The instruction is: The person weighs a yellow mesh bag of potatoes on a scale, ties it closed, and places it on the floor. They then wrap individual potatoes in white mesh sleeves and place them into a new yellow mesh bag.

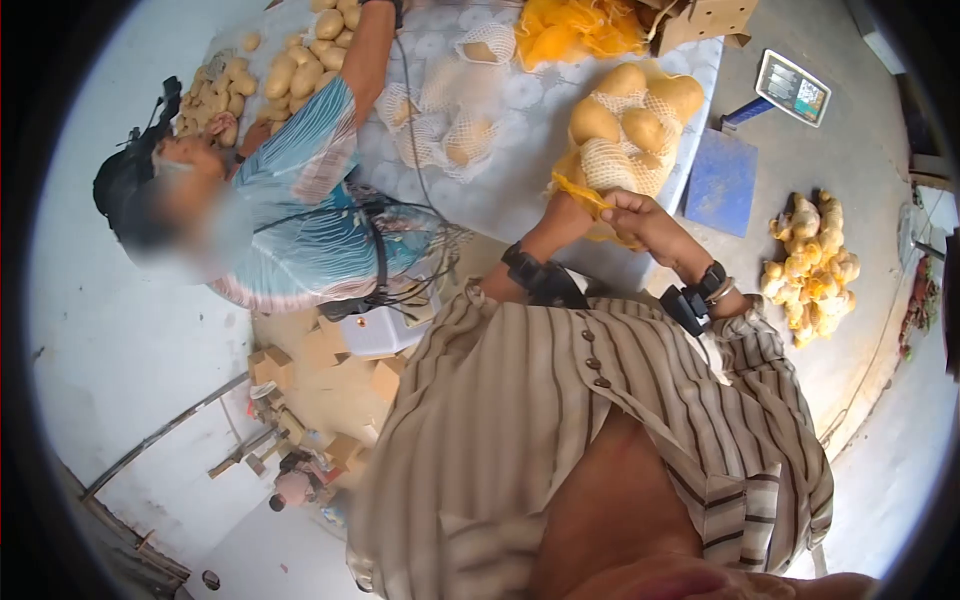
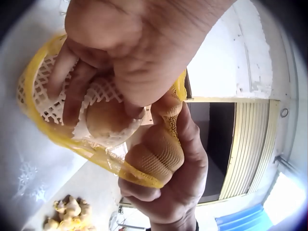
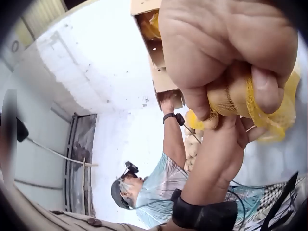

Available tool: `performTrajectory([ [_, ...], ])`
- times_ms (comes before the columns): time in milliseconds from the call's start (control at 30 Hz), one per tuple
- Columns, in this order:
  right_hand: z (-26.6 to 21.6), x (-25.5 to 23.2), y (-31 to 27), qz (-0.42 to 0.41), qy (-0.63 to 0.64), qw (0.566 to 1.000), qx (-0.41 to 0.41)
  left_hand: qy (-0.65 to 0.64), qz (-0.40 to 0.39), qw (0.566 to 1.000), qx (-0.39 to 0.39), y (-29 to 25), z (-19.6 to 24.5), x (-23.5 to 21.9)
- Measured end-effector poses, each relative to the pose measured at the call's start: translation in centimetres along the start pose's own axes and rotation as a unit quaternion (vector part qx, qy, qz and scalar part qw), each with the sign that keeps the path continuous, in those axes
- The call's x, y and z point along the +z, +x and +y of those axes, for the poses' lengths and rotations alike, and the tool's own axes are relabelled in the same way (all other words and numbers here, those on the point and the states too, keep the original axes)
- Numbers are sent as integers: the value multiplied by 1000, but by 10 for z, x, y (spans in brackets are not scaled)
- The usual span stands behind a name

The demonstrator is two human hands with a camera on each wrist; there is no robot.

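A yellow mesh bag (image 1: 655,80) full of large potatoes (image 1: 595,120) lies at the table's near right corner. My left hand (image 2: 130,43) reaches in through its mouth, and in the head view the bag hides most of that hand. Inside, its fingers and thumb curl round a potato (image 2: 108,118) in a white foam net (image 2: 103,91). With my right hand (image 1: 648,225) I pinch the bag's yellow rim (image 3: 250,96) beside my left wrist. The mesh stretches over the right hand's fingers (image 2: 154,151) in the left wrist view.
Another person (image 1: 300,190) stands at the left by piled potatoes (image 1: 295,70). Foam-netted potatoes (image 1: 470,140) lie mid-table (image 1: 520,110). Orange mesh bags (image 1: 580,30) and a cardboard box (image 1: 700,25) are at the back. A scale display (image 1: 793,88), blue platform (image 1: 722,180) and yellow-netted produce (image 1: 808,265) stand right.
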State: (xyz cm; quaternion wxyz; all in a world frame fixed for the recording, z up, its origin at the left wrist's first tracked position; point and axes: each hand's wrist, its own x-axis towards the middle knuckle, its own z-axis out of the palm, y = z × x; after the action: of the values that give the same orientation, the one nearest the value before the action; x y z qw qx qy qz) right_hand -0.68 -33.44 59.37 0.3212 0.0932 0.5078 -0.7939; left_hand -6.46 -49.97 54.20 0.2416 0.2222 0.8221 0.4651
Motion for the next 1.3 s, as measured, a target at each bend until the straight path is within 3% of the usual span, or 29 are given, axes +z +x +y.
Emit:
performTrajectory([
  [33, 2, 4, -3, -7, -43, 999, -25, -92, 54, 994, 26, -4, 7, -3],
  [133, 20, 15, -1, 10, -90, 993, -74, -49, 91, 995, -1, -29, 15, -14],
  [200, 37, 13, -2, 15, -92, 992, -86, -91, 79, 993, -5, -45, 3, -20],
  [267, 68, 9, 6, 10, -123, 982, -146, -138, -33, 986, -84, -69, 0, -35],
  [400, 65, 25, -2, 15, -192, 968, -161, -215, -23, 967, -136, -97, 16, -74],
  [467, 65, 26, 1, 19, -189, 966, -174, -137, 128, 974, -130, -94, -10, -95],
  [500, 64, 26, 3, 22, -189, 964, -185, -11, 226, 972, -68, -86, -25, -102],
  [533, 59, 25, 7, 25, -189, 964, -183, 113, 318, 941, -3, -70, -37, -111],
  [567, 55, 25, 9, 15, -185, 967, -176, 111, 318, 942, -4, -57, -43, -121],
  [633, 49, 23, 17, 9, -181, 970, -164, 314, 311, 894, 81, -32, -56, -138],
  [667, 47, 20, 21, 3, -178, 970, -166, 309, 306, 897, 80, -20, -61, -140],
  [733, 44, 16, 26, 7, -172, 972, -159, 399, 254, 880, -50, 1, -68, -138],
  [767, 40, 17, 32, 11, -165, 976, -145, 391, 245, 886, -50, 12, -70, -142],
  [833, 27, 21, 33, 16, -151, 982, -114, 367, 249, 882, -158, 28, -73, -155],
  [867, 30, 16, 37, 17, -152, 982, -108, 362, 247, 884, -162, 31, -88, -162],
  [933, 39, 7, 50, 14, -130, 987, -91, 188, 260, 945, -60, 31, -119, -174],
  [967, 37, 7, 53, 14, -129, 987, -91, -16, 247, 966, -70, 22, -109, -174],
  [1000, 33, 11, 57, 28, -134, 985, -109, -16, 245, 967, -70, 6, -97, -174],
  [1033, 31, 13, 60, 44, -136, 982, -126, -166, 210, 963, -38, -15, -81, -171],
  [1067, 26, 15, 61, 47, -132, 982, -124, -314, 170, 934, -8, -35, -65, -168],
  [1133, 21, 16, 59, 64, -119, 988, -69, -488, 116, 850, -160, -68, -31, -161],
  [1267, 14, 7, 83, 49, -64, 997, -13, -527, 47, 842, -103, -76, -21, -131],
  [1300, 12, 8, 90, 77, 61, 995, -10, -512, 7, 852, -104, -70, -24, -121],
])
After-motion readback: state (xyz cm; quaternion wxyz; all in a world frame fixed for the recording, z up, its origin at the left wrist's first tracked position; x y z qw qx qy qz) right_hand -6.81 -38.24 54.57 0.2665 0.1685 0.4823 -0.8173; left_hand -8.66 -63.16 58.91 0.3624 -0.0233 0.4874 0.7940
